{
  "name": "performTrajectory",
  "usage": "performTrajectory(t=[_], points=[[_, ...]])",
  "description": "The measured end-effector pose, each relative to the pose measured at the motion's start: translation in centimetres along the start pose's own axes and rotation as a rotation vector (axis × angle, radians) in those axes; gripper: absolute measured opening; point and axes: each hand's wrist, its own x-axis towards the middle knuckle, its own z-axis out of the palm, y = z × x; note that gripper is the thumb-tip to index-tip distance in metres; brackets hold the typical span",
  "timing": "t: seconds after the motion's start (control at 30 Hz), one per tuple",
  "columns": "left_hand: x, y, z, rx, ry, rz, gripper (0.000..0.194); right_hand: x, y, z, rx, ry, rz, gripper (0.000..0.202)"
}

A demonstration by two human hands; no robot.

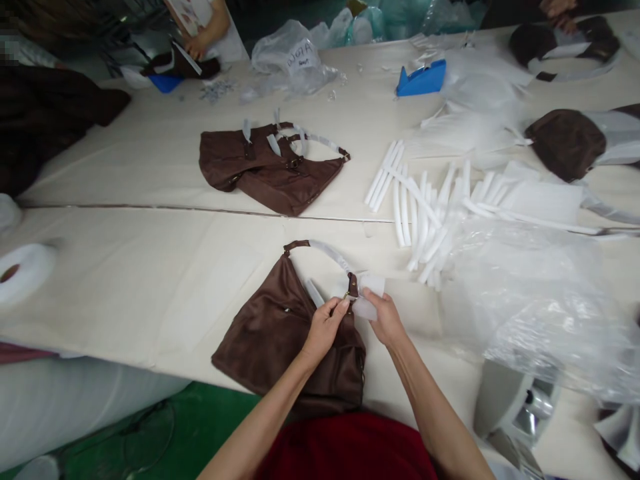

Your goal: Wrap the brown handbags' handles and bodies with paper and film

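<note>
A brown handbag lies on the pale table in front of me, its strap partly wrapped in white material. At the right end of the strap, my left hand pinches beside the metal buckle, fingers closed. Just to its right, my right hand grips a thin white sheet between thumb and fingers, close against the strap end. A white strip shows at the bag's opening. Farther back lies a second brown handbag with a wrapped strap and white pieces on its fittings.
White foam sticks and clear plastic bags lie to the right. A grey tape dispenser stands near right, a blue one farther back. A white roll is at left. Other people's hands work across the table.
</note>
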Motion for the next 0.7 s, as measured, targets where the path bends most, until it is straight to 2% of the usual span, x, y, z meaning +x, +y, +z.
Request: performTrajectory(t=[0.1, 0.2, 0.3, 0.33, 0.4, 0.5, 0.57, 0.7], points=[[-0.1, -0.3, 0.1, -0.083, 0.033, -0.037, 0.046, 0.0, 0.7, -0.3, 0.007, 0.014, 0.011, 0.039], [-0.2, -0.4, 0.0, -0.116, 0.033, -0.059, 0.047, 0.0, 1.0, -1.6, -0.119, 0.055, 0.021, 0.039], [-0.5, -0.4, -0.4, -0.093, 0.034, -0.037, 0.045, -0.7, -0.5, -3.7, -0.343, 0.201, -0.063, 0.038], [-0.7, -0.4, -0.5, -0.091, 0.030, -0.025, 0.043, -1.0, -1.5, -4.4, -0.399, 0.274, -0.146, 0.039], [-0.9, -0.3, -0.7, -0.098, 0.014, -0.009, 0.040, -1.5, -4.0, -5.4, -0.436, 0.444, -0.401, 0.044], [-1.1, 0.1, -0.8, -0.105, 0.003, 0.000, 0.039, -0.7, -7.1, -5.0, -0.369, 0.634, -0.796, 0.050], [-1.2, 0.4, -0.8, -0.114, 0.008, 0.004, 0.038, 0.9, -7.7, -3.6, -0.376, 0.604, -0.861, 0.051], [-1.1, 0.7, -0.8, -0.119, 0.018, 0.009, 0.036, 4.6, -6.3, -0.2, -0.477, 0.288, -0.720, 0.051]])
